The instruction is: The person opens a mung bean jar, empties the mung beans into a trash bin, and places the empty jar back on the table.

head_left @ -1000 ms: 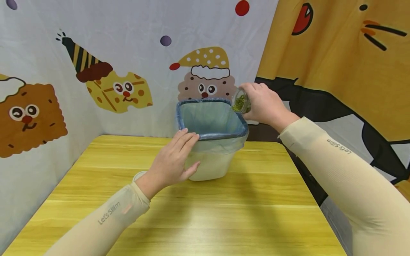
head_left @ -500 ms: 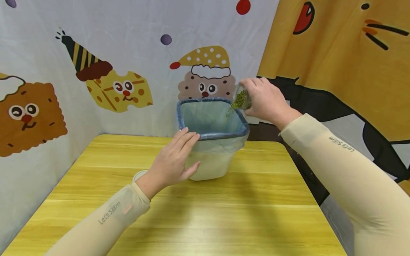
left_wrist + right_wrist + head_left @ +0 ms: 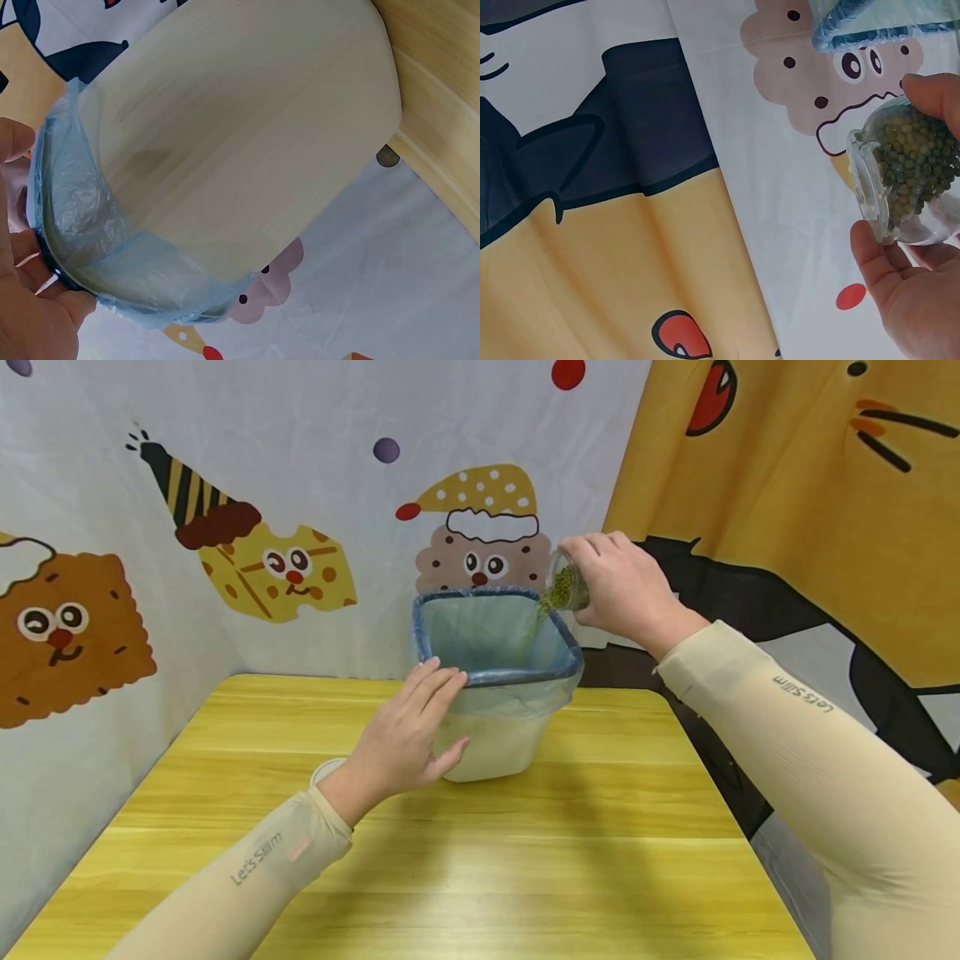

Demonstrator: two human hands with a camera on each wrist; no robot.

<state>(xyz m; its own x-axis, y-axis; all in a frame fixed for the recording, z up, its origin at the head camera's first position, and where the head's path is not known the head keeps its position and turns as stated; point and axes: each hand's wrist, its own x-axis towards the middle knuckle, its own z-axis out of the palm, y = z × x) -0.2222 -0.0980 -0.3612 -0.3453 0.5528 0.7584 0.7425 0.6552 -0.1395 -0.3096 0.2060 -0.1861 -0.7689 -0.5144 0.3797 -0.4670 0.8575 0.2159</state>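
Head view: right hand [image 3: 622, 589] is clamped round a small glass jar [image 3: 578, 592], tipped well over at the bin's right edge, mouth toward the opening. Beans [image 3: 557, 591], small and green, sit at the lip, with a blurred trail dropping inside. Left hand [image 3: 397, 739] is well apart from the right, fingers straight, tips on the near-left rim, thumb spread. Bin [image 3: 491, 750] stands on the table [image 3: 480, 893], blue bag [image 3: 517, 699] folded over the rim. My read: jar is stiff, slick, breakable, probably light; hold it by the body, clear of the mouth. Beans look hard, likely to roll if they miss. Bin looks light, easy to nudge; rim's a fair spot to steady it, though the film may slide. Bin floor is out of sight, so can't say how much is in there. Pale round thing [image 3: 327, 770] behind the left wrist is mostly hidden; maybe a lid.

Left wrist view: mostly bin wall, film crumpled over the rim, fingers at it. Hand is cut off by the edge; can't tell how hard it presses.

Right wrist view: thumb one side of the jar, fingers the other, one fingertip right up by the mouth. Beans show through the glass. Jar base is cut off. Falling trail can't be made out here.
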